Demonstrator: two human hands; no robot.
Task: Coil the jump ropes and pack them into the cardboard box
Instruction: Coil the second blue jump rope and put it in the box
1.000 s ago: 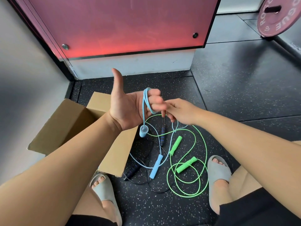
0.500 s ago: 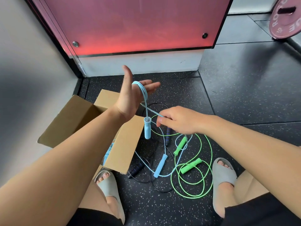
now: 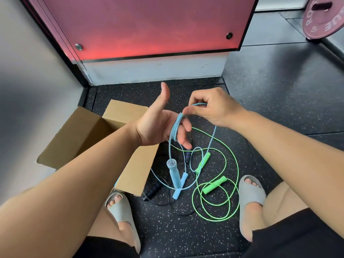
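Fingers (image 3: 184,125) of left hand (image 3: 158,125) straight, blue rope (image 3: 173,133) looped round them; right hand (image 3: 212,110) pinches rope just right of loops. Tip imo: even tension, same-size loops, mind green rope (image 3: 215,185) crossing it on floor. Cardboard box (image 3: 83,131) sits left.

Box (image 3: 130,174) top open; ropes (image 3: 215,185) clutter floor (image 3: 279,108) rt.

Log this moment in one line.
coiling | left hand: blue rope looped round fingers | right hand: pinches rope | cardboard box: open

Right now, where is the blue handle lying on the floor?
Head view, lower centre: the blue handle lies between the black handle and a green handle, beside the cardboard box.
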